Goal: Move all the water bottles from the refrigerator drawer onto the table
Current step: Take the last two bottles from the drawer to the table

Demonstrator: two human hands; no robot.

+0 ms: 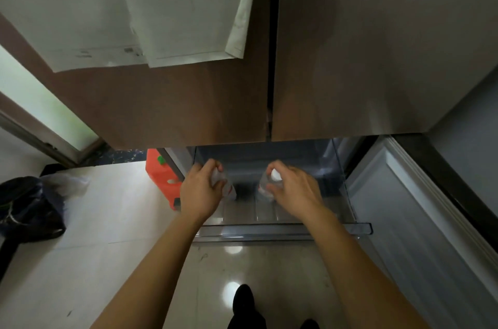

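Observation:
The clear refrigerator drawer (285, 229) is pulled out below the closed upper doors. Two clear water bottles with red-and-white labels stand in it. My left hand (200, 191) is closed around the top of the left bottle (229, 189). My right hand (292, 187) grips the neck of the right bottle (265, 188), whose white cap (276, 175) shows between my fingers. Both bottles are upright and low inside the drawer. The rest of the drawer floor looks bare. No table is in view.
The lower refrigerator door (420, 215) swings open on the right. An orange container (159, 175) stands left of the drawer. A dark bag (29, 207) and a plastic bag (67, 183) lie on the tiled floor at left. Papers (151, 5) hang on the upper door.

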